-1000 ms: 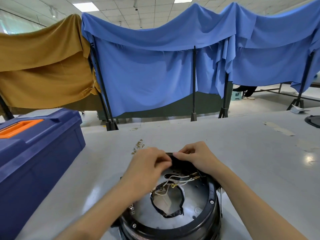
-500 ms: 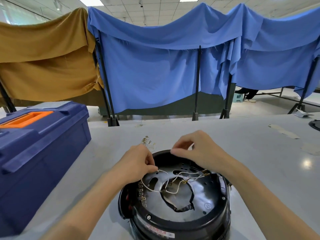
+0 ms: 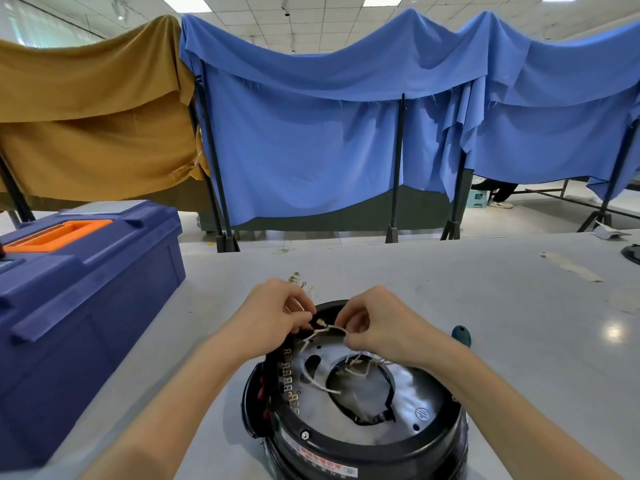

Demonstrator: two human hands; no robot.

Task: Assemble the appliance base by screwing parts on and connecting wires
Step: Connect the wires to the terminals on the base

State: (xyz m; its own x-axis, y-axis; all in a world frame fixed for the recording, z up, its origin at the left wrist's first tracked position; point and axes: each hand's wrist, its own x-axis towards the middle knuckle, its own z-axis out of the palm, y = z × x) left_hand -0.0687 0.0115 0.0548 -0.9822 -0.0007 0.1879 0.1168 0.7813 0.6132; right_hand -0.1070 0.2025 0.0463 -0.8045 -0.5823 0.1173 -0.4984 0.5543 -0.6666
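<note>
The round black appliance base [image 3: 356,410] sits upside down on the grey tabletop [image 3: 450,289], just right of the blue toolbox [image 3: 83,306], and could skid or tip if a hand tugs too hard. At the base's far rim the left hand [image 3: 273,317] pinches a small metal terminal while the right hand [image 3: 381,327] pinches its thin white wire [image 3: 332,329]. A sharp pull might tear the wire from the tangle inside the base or bend the terminal; the loose screws [image 3: 301,282] beyond the base could scatter if knocked.

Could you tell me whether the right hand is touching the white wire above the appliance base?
Touching. The head view shows the right hand pinching the white wire between its fingertips above the appliance base; no gap is visible.
</note>
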